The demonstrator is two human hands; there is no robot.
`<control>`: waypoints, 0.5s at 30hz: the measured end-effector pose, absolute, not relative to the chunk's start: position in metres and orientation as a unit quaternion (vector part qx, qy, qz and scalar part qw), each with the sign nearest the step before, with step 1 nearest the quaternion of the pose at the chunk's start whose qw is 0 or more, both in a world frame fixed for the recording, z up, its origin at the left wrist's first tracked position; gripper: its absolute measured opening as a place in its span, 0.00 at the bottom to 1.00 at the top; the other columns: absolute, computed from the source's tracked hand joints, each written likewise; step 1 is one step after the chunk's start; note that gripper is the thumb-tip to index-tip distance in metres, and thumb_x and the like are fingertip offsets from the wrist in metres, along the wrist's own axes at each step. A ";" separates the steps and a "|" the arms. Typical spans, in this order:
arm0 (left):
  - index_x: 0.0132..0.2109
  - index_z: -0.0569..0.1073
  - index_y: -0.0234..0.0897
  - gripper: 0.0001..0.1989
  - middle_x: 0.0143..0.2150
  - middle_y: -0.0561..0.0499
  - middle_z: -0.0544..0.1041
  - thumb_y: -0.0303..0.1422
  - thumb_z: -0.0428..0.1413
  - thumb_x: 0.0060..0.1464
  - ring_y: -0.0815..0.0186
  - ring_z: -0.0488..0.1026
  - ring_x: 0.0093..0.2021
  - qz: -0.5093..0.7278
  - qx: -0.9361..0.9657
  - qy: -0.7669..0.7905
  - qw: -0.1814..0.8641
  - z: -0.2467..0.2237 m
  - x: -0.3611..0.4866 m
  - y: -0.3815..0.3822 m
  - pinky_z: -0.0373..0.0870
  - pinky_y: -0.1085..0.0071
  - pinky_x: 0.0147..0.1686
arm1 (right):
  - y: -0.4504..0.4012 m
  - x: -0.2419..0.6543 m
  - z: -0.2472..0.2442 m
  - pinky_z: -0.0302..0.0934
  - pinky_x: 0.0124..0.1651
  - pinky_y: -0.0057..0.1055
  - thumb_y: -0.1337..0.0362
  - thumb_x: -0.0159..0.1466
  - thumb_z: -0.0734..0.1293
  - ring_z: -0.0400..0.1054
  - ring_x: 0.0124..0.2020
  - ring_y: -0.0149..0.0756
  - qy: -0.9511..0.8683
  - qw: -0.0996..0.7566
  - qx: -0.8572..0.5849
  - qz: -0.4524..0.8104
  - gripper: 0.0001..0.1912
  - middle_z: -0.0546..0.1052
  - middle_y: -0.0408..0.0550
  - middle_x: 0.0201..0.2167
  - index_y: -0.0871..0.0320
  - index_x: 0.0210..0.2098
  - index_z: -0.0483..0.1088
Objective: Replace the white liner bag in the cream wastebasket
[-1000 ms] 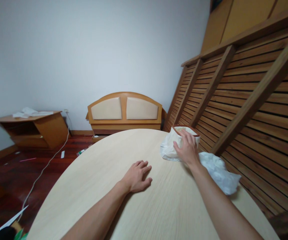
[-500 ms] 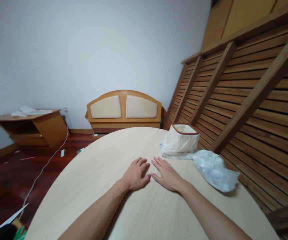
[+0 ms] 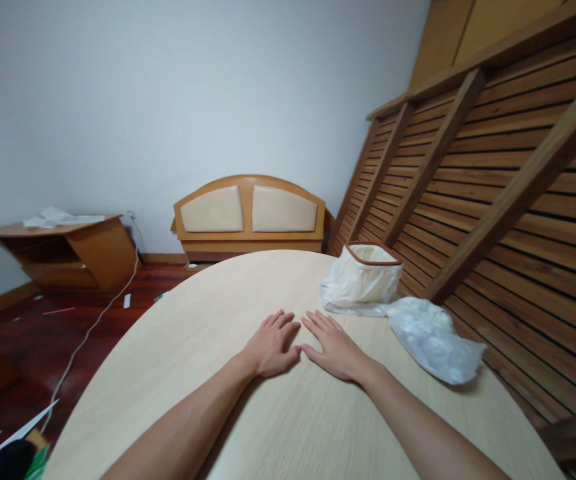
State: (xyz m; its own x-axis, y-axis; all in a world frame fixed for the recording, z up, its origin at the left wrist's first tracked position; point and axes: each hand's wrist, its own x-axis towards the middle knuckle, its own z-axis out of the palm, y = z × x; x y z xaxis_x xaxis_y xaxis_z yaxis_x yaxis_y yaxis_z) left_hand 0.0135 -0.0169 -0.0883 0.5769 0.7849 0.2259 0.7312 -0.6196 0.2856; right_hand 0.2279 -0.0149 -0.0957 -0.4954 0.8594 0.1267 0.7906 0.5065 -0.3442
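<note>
1. Far left, the desk is standing by the wall, with white sheets lying on top. A cable is running over the floor, well apart from my hands.
2. Beyond the table, the headboard is standing against the wall.
3. My left hand is resting palm down on the table, holding nothing. Its fingers are lying slightly apart, the thumb pointing towards my other hand.
4. My right hand is mirroring it, palm down, fingers a little spread, gripping nothing. The two are resting close together, fingertips nearly meeting, and as I judge it I am pausing rather than handling anything.
5. Ahead and to the right, the bin is sitting upright on the table, its brown rim facing up and its mouth open. Thin white plastic is spreading around its base. My right hand is lying nearest, not touching it; reaching the rim would be calling for a lift and a stretch forward.
6. Right of that, the bag is lying on its side near the table's edge, bulging with something white I cannot make out. It is sitting just beside the bin.
7. Far right, the slats are leaning close behind both, limiting room on that side.
</note>
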 end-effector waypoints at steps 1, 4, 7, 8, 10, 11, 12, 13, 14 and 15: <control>0.62 0.69 0.34 0.27 0.69 0.38 0.65 0.41 0.55 0.59 0.47 0.58 0.70 0.168 0.885 0.428 0.080 -0.088 0.014 -0.017 0.54 0.49 0.69 | -0.015 0.228 -0.096 0.39 0.73 0.48 0.47 0.69 0.60 0.44 0.74 0.47 -0.856 0.141 -0.483 0.118 0.36 0.55 0.56 0.72 0.60 0.69 0.59; 0.62 0.69 0.35 0.26 0.68 0.38 0.65 0.41 0.55 0.60 0.48 0.58 0.70 0.169 0.885 0.425 0.082 -0.088 0.014 -0.017 0.54 0.48 0.69 | -0.015 0.228 -0.095 0.39 0.73 0.48 0.47 0.69 0.60 0.43 0.74 0.47 -0.856 0.134 -0.485 0.115 0.35 0.55 0.56 0.72 0.61 0.69 0.59; 0.62 0.69 0.34 0.27 0.69 0.38 0.65 0.41 0.55 0.60 0.47 0.58 0.70 0.167 0.885 0.427 0.084 -0.087 0.014 -0.017 0.54 0.49 0.69 | -0.015 0.228 -0.094 0.39 0.73 0.47 0.47 0.69 0.59 0.43 0.74 0.47 -0.857 0.131 -0.485 0.116 0.36 0.55 0.56 0.72 0.61 0.69 0.58; 0.63 0.69 0.34 0.27 0.69 0.38 0.65 0.41 0.55 0.60 0.47 0.58 0.70 0.166 0.884 0.428 0.085 -0.087 0.014 -0.017 0.54 0.48 0.69 | -0.015 0.228 -0.094 0.39 0.73 0.47 0.47 0.69 0.60 0.44 0.74 0.48 -0.857 0.131 -0.485 0.116 0.36 0.55 0.56 0.72 0.61 0.69 0.58; 0.63 0.69 0.34 0.27 0.69 0.38 0.64 0.41 0.55 0.60 0.47 0.57 0.70 0.165 0.884 0.429 0.086 -0.088 0.014 -0.016 0.53 0.48 0.69 | -0.015 0.228 -0.094 0.39 0.73 0.47 0.47 0.69 0.60 0.44 0.74 0.48 -0.857 0.133 -0.485 0.115 0.36 0.55 0.56 0.72 0.61 0.69 0.59; 0.63 0.69 0.34 0.27 0.69 0.38 0.64 0.41 0.55 0.60 0.47 0.57 0.70 0.164 0.884 0.429 0.086 -0.088 0.013 -0.016 0.53 0.48 0.69 | -0.015 0.228 -0.094 0.39 0.73 0.47 0.47 0.69 0.60 0.44 0.74 0.48 -0.857 0.133 -0.485 0.115 0.36 0.55 0.56 0.72 0.61 0.69 0.59; 0.63 0.68 0.34 0.27 0.69 0.38 0.64 0.41 0.55 0.60 0.47 0.57 0.71 0.163 0.885 0.429 0.085 -0.088 0.013 -0.016 0.53 0.48 0.69 | -0.015 0.228 -0.094 0.39 0.73 0.48 0.47 0.69 0.60 0.44 0.74 0.48 -0.857 0.134 -0.484 0.115 0.36 0.55 0.56 0.72 0.61 0.69 0.59; 0.63 0.68 0.34 0.27 0.69 0.38 0.64 0.41 0.55 0.60 0.47 0.57 0.71 0.162 0.885 0.429 0.085 -0.089 0.013 -0.016 0.53 0.48 0.69 | -0.015 0.228 -0.094 0.39 0.73 0.48 0.47 0.69 0.60 0.44 0.74 0.48 -0.857 0.135 -0.483 0.114 0.36 0.55 0.56 0.72 0.61 0.69 0.59; 0.63 0.68 0.34 0.27 0.69 0.38 0.64 0.41 0.54 0.60 0.47 0.57 0.71 0.161 0.885 0.428 0.085 -0.089 0.013 -0.016 0.53 0.49 0.69 | -0.015 0.228 -0.095 0.40 0.73 0.48 0.47 0.69 0.60 0.44 0.74 0.48 -0.857 0.137 -0.483 0.114 0.35 0.55 0.56 0.72 0.61 0.69 0.59; 0.63 0.68 0.34 0.27 0.69 0.38 0.64 0.41 0.54 0.60 0.47 0.57 0.71 0.161 0.885 0.428 0.085 -0.089 0.013 -0.016 0.53 0.49 0.69 | -0.014 0.228 -0.095 0.40 0.73 0.48 0.47 0.69 0.60 0.44 0.74 0.48 -0.857 0.139 -0.482 0.114 0.35 0.55 0.56 0.72 0.61 0.69 0.59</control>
State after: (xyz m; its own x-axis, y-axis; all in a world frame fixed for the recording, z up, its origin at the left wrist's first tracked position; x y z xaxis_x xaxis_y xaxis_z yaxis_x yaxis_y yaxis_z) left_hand 0.0130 -0.0156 -0.0894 0.5814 0.7855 0.2120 0.7311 -0.6188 0.2874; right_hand 0.2280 -0.0145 -0.0949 -0.4962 0.8587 0.1280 0.7956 0.5088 -0.3288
